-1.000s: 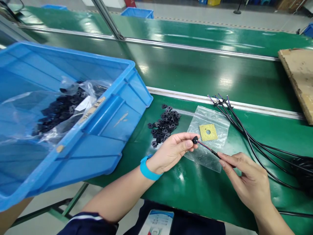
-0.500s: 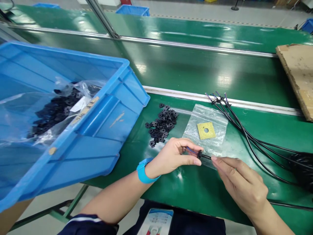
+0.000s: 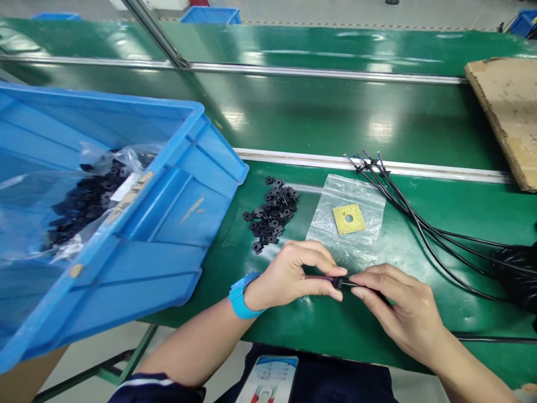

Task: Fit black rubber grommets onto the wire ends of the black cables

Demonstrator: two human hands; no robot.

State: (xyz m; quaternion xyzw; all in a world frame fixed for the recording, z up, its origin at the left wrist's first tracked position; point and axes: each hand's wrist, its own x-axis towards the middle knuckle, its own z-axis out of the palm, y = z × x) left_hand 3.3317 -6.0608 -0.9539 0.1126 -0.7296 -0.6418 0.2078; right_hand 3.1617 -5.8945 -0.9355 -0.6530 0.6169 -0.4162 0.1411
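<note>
My left hand [image 3: 293, 273], with a blue wristband, pinches a small black part [image 3: 338, 282] between thumb and fingertips. Thin coloured wires run from that part back under the palm. My right hand [image 3: 398, 305] grips a black cable [image 3: 350, 284] just right of the part, with the fingers close to the left fingertips. Behind the hands lies a clear plastic bag [image 3: 321, 215] with a yellow square [image 3: 356, 225] on it, which has a round hole. A pile of small black parts [image 3: 274, 215] sits left of the bag.
A large blue bin [image 3: 168, 235] with bagged black parts [image 3: 90, 196] leans at the left. Several black cables [image 3: 423, 226] run to a coil [image 3: 516, 274] at the right. Cardboard [image 3: 507, 112] lies at the back right. A phone [image 3: 268, 378] rests on the lap.
Both hands have come closer together around the black part. My right hand has moved left along the cable, and its fingers are nearer the part. The camera view has shifted slightly.
</note>
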